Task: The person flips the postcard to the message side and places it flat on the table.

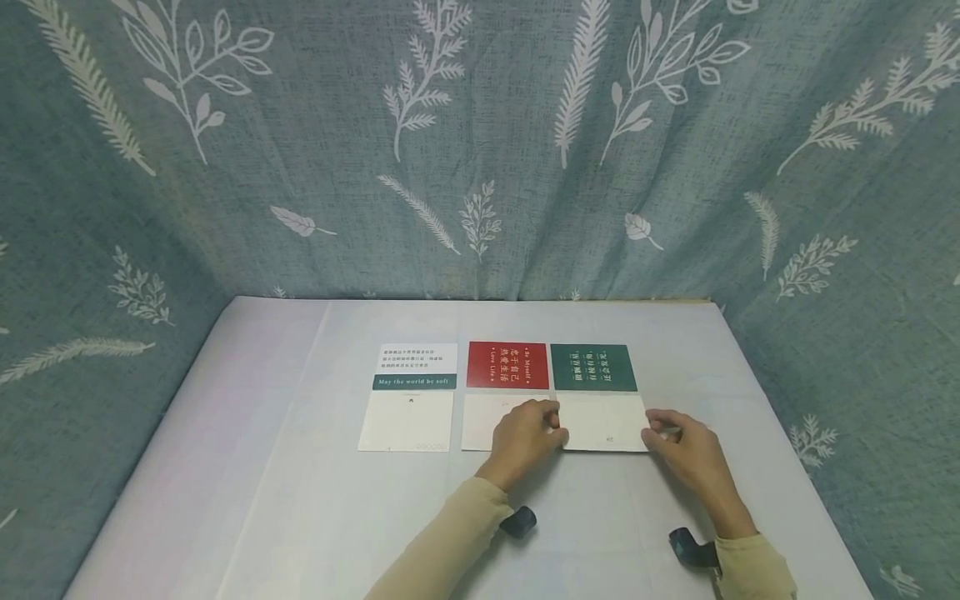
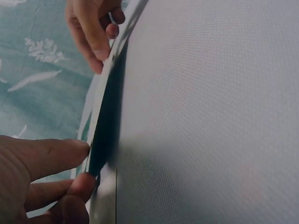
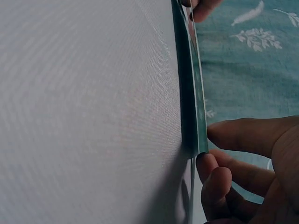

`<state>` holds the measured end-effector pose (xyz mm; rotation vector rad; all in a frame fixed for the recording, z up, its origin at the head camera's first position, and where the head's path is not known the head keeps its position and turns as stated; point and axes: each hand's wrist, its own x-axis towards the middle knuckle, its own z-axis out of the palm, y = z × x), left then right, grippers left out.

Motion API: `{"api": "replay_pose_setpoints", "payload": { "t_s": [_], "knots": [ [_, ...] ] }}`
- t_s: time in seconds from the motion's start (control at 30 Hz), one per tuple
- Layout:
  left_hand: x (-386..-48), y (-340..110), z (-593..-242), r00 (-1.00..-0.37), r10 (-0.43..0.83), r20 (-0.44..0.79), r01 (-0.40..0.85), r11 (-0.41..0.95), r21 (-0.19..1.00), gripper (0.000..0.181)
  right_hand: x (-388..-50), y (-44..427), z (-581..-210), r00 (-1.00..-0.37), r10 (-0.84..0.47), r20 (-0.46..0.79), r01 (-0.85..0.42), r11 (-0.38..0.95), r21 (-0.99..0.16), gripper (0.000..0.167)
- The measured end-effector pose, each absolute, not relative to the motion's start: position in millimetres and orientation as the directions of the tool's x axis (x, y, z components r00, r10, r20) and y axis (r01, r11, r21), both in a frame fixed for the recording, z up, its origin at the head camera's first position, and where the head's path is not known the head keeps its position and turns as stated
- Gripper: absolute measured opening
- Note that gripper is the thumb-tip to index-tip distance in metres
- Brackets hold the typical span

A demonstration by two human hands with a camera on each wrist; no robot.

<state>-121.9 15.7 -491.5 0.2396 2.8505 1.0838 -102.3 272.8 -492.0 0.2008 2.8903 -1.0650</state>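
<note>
Between both hands is a white card (image 1: 602, 422) with a small printed mark, at the front right of two rows of cards. My left hand (image 1: 525, 437) pinches its left side, partly covering the blank pinkish card (image 1: 483, 417) beside it. The right side is pinched by my right hand (image 1: 686, 446). Both wrist views show the held card edge-on, its near edge (image 3: 200, 100) slightly off the table with a dark shadow under it. Behind it lies a green card (image 1: 594, 367) with white writing.
A red card (image 1: 507, 365) lies in the back row, left of the green one. Further left are a white card with a green band (image 1: 415, 382) and a cream card (image 1: 406, 422). The pale table (image 1: 300, 500) meets a leaf-patterned curtain (image 1: 480, 150) behind and at both sides.
</note>
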Motion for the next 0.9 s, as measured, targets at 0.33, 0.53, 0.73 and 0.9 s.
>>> {"api": "replay_pose_setpoints", "payload": {
  "t_s": [0.33, 0.53, 0.73, 0.9],
  "knots": [
    [-123.1, 17.0, -491.1, -0.98, 0.196, -0.022, 0.138, 0.76, 0.635, 0.012, -103.8, 269.1, -488.6, -0.987, 0.091, -0.135, 0.154, 0.789, -0.595, 0.043],
    [-121.8, 16.8, -491.1, -0.979, 0.2, -0.024, 0.138, 0.75, 0.646, 0.017, -104.6, 265.8, -483.7, -0.977, 0.114, -0.183, 0.201, 0.785, -0.585, 0.05],
    [-119.6, 14.5, -484.9, -0.982, 0.188, -0.03, 0.115, 0.711, 0.694, 0.014, -104.2, 266.3, -482.2, -0.974, 0.132, -0.183, 0.215, 0.789, -0.576, 0.049],
    [-119.1, 12.1, -482.3, -0.985, 0.169, -0.045, 0.088, 0.7, 0.709, 0.024, -103.3, 266.2, -481.0, -0.975, 0.146, -0.169, 0.218, 0.784, -0.581, 0.048]
  ]
}}
